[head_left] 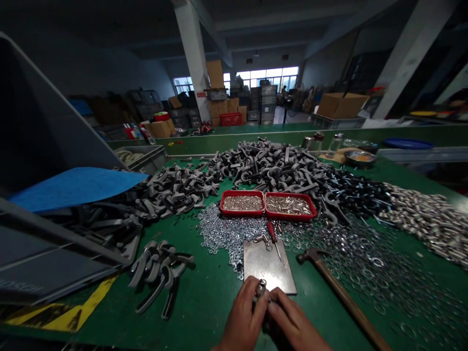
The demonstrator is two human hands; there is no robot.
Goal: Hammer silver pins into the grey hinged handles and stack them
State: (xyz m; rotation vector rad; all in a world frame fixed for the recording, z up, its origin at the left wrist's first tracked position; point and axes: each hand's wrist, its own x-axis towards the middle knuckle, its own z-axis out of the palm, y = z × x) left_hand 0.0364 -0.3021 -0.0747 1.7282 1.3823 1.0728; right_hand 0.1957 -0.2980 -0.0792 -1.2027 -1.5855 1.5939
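Note:
My left hand [245, 314] is closed, pinching a small round metal part [261, 288] with a ring at its top. My right hand [295, 319] presses its fingers together right beside the left thumb; what lies between them is hidden. Both hands are at the near edge of a steel plate [265, 268]. On the plate's far side lie a red-handled screwdriver [271, 231] and a small spring [259, 238]. A claw hammer [338, 290] with a wooden handle rests to the right.
Two red trays [222, 210] hold small metal pieces. Nuts [219, 231] and wire rings [376, 287] are spread around the plate. Grey-and-black handles [270, 163] form a large heap behind, with several more [161, 273] at left. A grey crate [58, 263] stands far left, metal sleeves [424, 219] far right.

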